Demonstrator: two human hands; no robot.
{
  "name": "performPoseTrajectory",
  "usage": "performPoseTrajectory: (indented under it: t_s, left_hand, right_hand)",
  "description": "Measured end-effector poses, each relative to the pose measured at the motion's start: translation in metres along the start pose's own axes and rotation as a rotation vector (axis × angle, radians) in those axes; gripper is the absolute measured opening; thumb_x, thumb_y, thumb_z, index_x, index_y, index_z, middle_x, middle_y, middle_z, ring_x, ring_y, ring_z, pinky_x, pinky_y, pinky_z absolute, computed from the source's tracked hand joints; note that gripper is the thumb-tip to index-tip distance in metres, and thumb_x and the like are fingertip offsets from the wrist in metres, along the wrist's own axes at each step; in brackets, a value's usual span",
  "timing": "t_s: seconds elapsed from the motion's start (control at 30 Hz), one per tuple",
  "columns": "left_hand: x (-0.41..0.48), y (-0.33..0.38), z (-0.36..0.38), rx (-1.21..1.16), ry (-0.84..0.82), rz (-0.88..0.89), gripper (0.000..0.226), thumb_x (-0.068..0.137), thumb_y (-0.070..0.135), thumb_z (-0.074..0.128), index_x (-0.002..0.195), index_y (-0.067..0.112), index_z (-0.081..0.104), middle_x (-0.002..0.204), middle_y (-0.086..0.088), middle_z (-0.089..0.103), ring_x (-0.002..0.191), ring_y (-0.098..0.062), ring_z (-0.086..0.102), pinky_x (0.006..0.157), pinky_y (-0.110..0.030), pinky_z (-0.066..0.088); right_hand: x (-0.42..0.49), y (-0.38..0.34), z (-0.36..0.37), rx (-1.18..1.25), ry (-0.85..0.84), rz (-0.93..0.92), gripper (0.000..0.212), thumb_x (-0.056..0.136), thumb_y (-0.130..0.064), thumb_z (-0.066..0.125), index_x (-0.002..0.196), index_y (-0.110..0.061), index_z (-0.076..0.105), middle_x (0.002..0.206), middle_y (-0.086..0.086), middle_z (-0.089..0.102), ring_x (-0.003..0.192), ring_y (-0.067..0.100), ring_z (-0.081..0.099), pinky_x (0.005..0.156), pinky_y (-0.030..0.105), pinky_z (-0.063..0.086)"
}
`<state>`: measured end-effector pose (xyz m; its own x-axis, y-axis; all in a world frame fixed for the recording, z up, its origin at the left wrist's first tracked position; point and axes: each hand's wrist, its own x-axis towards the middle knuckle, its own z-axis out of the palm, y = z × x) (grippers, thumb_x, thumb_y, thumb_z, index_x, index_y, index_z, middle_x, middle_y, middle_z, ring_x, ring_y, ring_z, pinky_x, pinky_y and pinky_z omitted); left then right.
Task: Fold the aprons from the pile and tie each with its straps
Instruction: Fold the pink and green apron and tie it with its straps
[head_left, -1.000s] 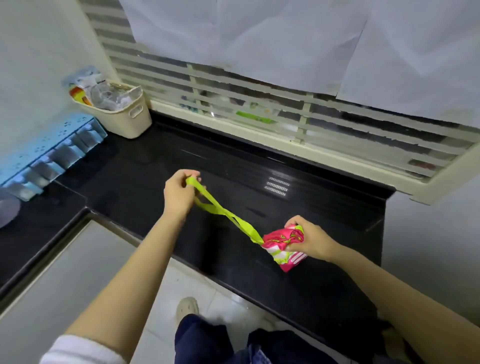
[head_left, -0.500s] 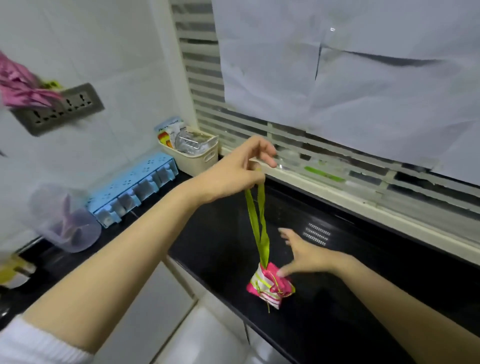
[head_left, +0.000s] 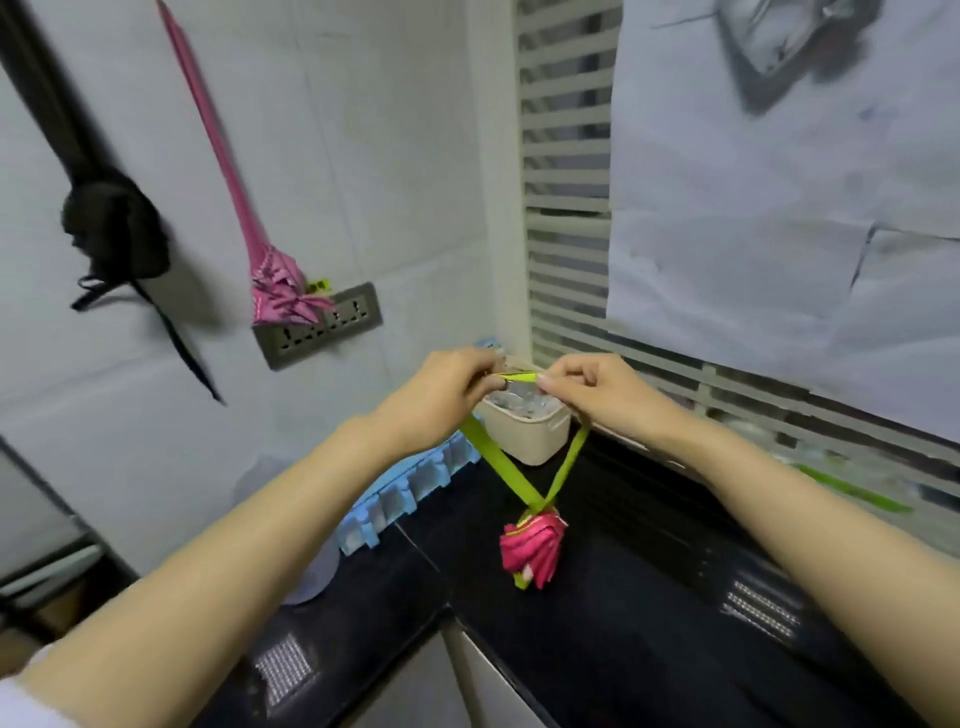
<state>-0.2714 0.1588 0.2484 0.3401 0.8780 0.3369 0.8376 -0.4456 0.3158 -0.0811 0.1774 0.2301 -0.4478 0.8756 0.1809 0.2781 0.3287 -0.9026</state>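
Over black counter by window, left hand, right hand, fingers tight on straps.

Ends of the green strap seem hidden under the pinching fingers.

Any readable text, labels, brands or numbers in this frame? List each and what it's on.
None legible.
Packets in the beige basket: print too blurred to read.
Wall socket panel: no readable markings.
Paper sheets over the window: grey smudge only, no words.
Green strap and folded apron: no text seen.
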Motion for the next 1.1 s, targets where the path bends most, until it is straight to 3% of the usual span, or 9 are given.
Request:
performPoseTrajectory:
  t_s: [0.13,0.33,0.53,0.63,0.8,0.9,1.0,1.03,1.1]
  left_hand:
    - [0.006,-0.034,-0.033,0.066,0.093,-0.025,0.014,0.094,0.011,0.053,0.088,0.003,0.062,0.074,0.0,0.053,0.073,-0.024,0.049,0.062,-0.027,0.03]
    - [0.04,-0.072,-0.096,0.216,0.145,-0.027,0.016,0.095,0.029,0.052,0.082,0.023,0.046,0.079,0.01,0.044,0.086,-0.018,0.047,0.083,-0.036,0.039]
    - [0.085,-0.103,-0.166,0.381,0.226,-0.123,0.024,0.099,0.036,0.04,0.086,0.017,0.047,0.089,-0.002,0.045,0.098,-0.028,0.05,0.091,-0.041,0.039]
    - [0.108,-0.114,-0.202,0.493,0.235,-0.19,0.033,0.099,0.041,0.035,0.097,0.013,0.052,0.098,-0.007,0.049,0.104,-0.029,0.049,0.093,-0.04,0.038]
    - [0.148,-0.132,-0.27,0.649,0.34,-0.26,0.04,0.1,0.044,0.028,0.112,0.015,0.053,0.113,-0.009,0.05,0.113,-0.028,0.045,0.093,-0.039,0.033]
    - [0.17,-0.14,-0.305,0.792,0.386,-0.295,0.041,0.1,0.042,0.028,0.12,0.014,0.051,0.12,-0.01,0.049,0.116,-0.028,0.043,0.095,-0.041,0.032]
    - [0.188,-0.149,-0.334,0.983,0.376,-0.297,0.036,0.1,0.037,0.034,0.127,0.017,0.046,0.128,-0.009,0.046,0.119,-0.026,0.041,0.099,-0.041,0.031]
    - [0.194,-0.153,-0.343,1.033,0.375,-0.287,0.034,0.1,0.033,0.036,0.129,0.017,0.045,0.129,-0.008,0.045,0.119,-0.026,0.041,0.099,-0.04,0.031]
    - [0.204,-0.164,-0.359,1.135,0.385,-0.263,0.034,0.098,0.024,0.042,0.131,0.018,0.043,0.129,-0.007,0.044,0.117,-0.025,0.041,0.097,-0.038,0.032]
  right_hand:
    - [0.042,-0.044,0.015,-0.099,-0.162,0.014,0.025,0.091,-0.029,0.06,0.075,-0.011,0.066,0.049,-0.008,0.042,0.04,0.001,0.03,0.04,0.011,0.022]
    - [0.115,-0.101,0.023,0.241,-0.126,0.002,0.022,0.097,-0.019,0.05,0.079,-0.011,0.06,0.066,-0.002,0.052,0.047,0.002,0.049,0.054,0.013,0.05]
    - [0.185,-0.158,0.019,0.289,-0.119,-0.156,0.018,0.097,-0.018,0.05,0.087,-0.012,0.063,0.077,-0.002,0.061,0.052,-0.001,0.055,0.053,0.01,0.049]
    - [0.218,-0.186,0.014,0.341,-0.139,-0.191,0.019,0.098,-0.016,0.047,0.09,-0.01,0.063,0.079,-0.004,0.064,0.05,-0.001,0.052,0.048,0.009,0.045]
    - [0.285,-0.247,-0.003,0.732,-0.263,-0.083,0.022,0.099,-0.002,0.038,0.09,-0.007,0.057,0.065,-0.001,0.066,0.04,0.0,0.052,0.043,0.009,0.042]
    - [0.32,-0.281,-0.012,0.857,-0.296,-0.105,0.027,0.099,0.005,0.031,0.11,-0.004,0.054,0.083,0.007,0.069,0.048,0.005,0.063,0.047,0.012,0.047]
    - [0.351,-0.308,-0.015,0.793,-0.176,-0.227,0.037,0.097,0.012,0.029,0.128,0.0,0.046,0.122,0.017,0.059,0.076,0.015,0.068,0.053,0.015,0.052]
    - [0.361,-0.316,-0.015,0.72,-0.097,-0.289,0.036,0.096,0.012,0.031,0.125,0.0,0.048,0.124,0.019,0.058,0.084,0.019,0.066,0.053,0.016,0.052]
    - [0.379,-0.33,-0.019,0.572,0.054,-0.424,0.025,0.095,0.013,0.036,0.107,-0.001,0.054,0.111,0.023,0.059,0.072,0.022,0.062,0.048,0.017,0.053]
